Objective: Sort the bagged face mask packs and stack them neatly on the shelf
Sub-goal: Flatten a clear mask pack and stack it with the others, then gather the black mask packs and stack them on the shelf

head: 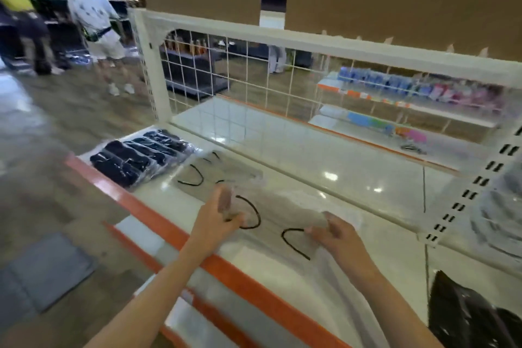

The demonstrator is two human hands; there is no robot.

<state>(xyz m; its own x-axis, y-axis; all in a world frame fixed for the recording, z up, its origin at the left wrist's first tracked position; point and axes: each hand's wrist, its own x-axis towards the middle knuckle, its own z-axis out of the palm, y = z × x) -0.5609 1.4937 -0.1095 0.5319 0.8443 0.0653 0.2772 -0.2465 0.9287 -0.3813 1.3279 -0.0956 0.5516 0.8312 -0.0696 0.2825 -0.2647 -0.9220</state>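
Observation:
A clear bagged pack of grey-brown face masks (278, 213) with black ear loops hangs just above the white shelf (353, 178). My left hand (221, 213) pinches its left end and my right hand (336, 233) pinches its right end. A second, similar pack (223, 171) lies flat on the shelf just beyond it. At the shelf's left end sits a row of bagged black mask packs (141, 155), side by side. More bagged black packs (469, 313) show at the lower right edge.
The shelf has an orange front edge (158, 220) and a white wire grid back (254, 79). A slotted upright (469, 192) stands on the right. Two people (93, 20) stand in the aisle at far left. Another stocked shelf (418, 93) shows through the grid.

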